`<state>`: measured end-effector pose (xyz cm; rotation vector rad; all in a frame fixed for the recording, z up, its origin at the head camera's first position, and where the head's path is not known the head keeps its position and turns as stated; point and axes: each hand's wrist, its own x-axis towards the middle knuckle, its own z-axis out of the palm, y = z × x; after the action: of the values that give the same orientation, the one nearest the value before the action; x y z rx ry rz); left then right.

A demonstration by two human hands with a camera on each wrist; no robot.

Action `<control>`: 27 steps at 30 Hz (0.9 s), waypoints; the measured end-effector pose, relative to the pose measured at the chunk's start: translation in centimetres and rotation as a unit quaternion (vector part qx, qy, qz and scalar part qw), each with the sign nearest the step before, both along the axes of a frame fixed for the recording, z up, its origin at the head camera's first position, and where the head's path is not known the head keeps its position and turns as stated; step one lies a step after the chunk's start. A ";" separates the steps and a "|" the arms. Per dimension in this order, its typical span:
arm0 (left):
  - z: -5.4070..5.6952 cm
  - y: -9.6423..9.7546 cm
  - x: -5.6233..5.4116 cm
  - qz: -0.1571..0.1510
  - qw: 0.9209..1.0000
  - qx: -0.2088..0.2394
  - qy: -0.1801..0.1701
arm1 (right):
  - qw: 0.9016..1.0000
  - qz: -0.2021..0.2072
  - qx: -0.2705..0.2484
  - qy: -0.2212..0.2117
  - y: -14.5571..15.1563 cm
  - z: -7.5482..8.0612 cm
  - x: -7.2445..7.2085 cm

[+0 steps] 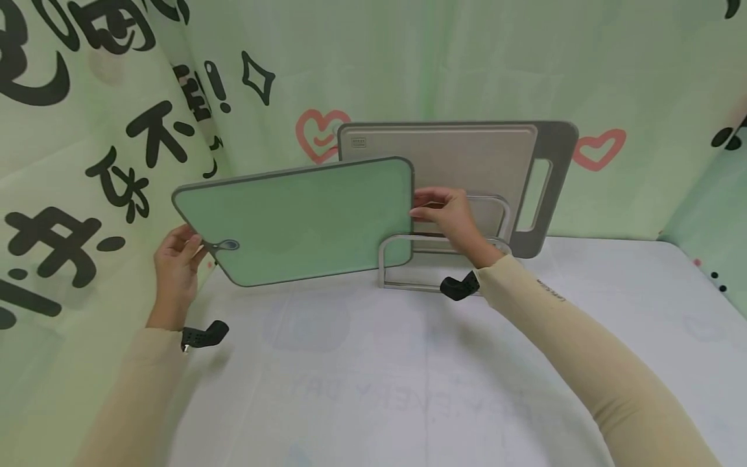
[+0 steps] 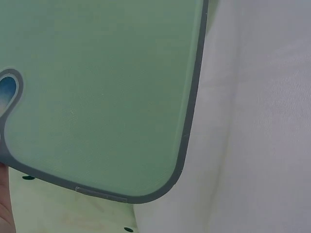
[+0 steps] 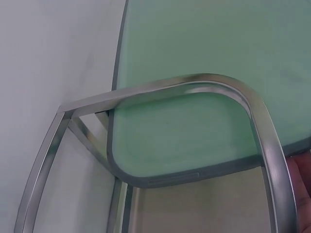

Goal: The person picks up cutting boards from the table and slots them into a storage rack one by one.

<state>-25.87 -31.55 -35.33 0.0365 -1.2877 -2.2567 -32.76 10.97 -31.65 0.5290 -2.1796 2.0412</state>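
Note:
A green cutting board (image 1: 303, 220) with a grey rim is held up, tilted so its right end sits lower inside a metal rack (image 1: 382, 263). My left hand (image 1: 177, 263) pinches the board's left edge beside its small oval hole. At the right edge, my right hand (image 1: 446, 217) grips the rim between thumb and fingers. In the right wrist view, the board's rounded corner lies behind the front loop of the rack (image 3: 214, 80). A larger beige cutting board (image 1: 455, 152) with a grey handle stands in the rack behind the green one.
The rack stands on a table with a white cover (image 1: 350, 383). Behind it hangs a pale green curtain (image 1: 496, 65) with red hearts and black characters, which also runs along the left side. Black wrist cameras (image 1: 204, 334) sit on both wrists.

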 end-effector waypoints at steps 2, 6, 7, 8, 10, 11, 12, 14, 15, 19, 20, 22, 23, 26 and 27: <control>0.0 0.2 -0.1 -0.003 1.000 0.000 0.002 | 1.000 -0.004 0.004 -0.002 0.3 0.0 0.1; 0.0 0.6 -0.4 -0.007 1.000 -0.023 0.005 | 1.000 -0.008 0.004 -0.011 0.9 0.0 0.1; 0.1 0.7 -0.4 -0.008 1.000 -0.030 0.003 | 1.000 -0.009 0.004 -0.013 1.1 0.0 0.0; 0.1 0.8 -0.5 -0.008 0.999 -0.037 0.002 | 1.000 -0.008 0.003 -0.014 1.3 0.0 0.0; 0.1 1.1 -0.6 -0.007 0.999 -0.051 0.000 | 1.000 -0.008 0.004 -0.014 1.6 0.0 0.0; 0.1 1.2 -0.6 -0.007 0.998 -0.057 -0.002 | 1.000 -0.007 0.003 -0.012 1.8 0.0 0.0; 0.2 1.4 -0.7 -0.009 0.998 -0.061 -0.004 | 1.000 -0.007 0.002 -0.010 1.9 0.1 0.1; 0.1 1.6 -0.7 -0.013 0.998 -0.067 -0.007 | 1.000 -0.007 -0.001 -0.005 2.2 0.1 0.1; 0.2 1.8 -0.7 -0.016 0.997 -0.068 -0.008 | 1.000 -0.007 -0.004 -0.002 2.4 0.1 0.1; 0.2 2.2 -0.8 -0.021 0.997 -0.076 -0.010 | 1.000 0.001 -0.026 0.006 2.9 0.1 0.1; 0.3 2.3 -0.9 -0.020 0.997 -0.079 -0.010 | 0.999 0.003 -0.032 0.007 3.0 0.1 0.1; 0.3 2.4 -0.9 -0.019 0.996 -0.081 -0.011 | 0.999 0.006 -0.038 0.007 3.3 0.2 0.2; 0.3 2.5 -0.9 -0.021 0.997 -0.078 -0.010 | 0.999 0.006 -0.038 0.007 3.3 0.2 0.2; 0.4 2.7 -1.0 -0.023 0.996 -0.087 -0.007 | 0.999 0.006 -0.044 0.003 3.6 0.2 0.2; 0.4 2.7 -1.1 -0.025 0.996 -0.089 -0.005 | 0.999 0.006 -0.045 0.002 3.6 0.2 0.2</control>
<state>-26.94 -28.82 -34.94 -0.0494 -1.5049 -2.1757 -32.55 14.58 -31.42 0.5353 -2.0753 2.1315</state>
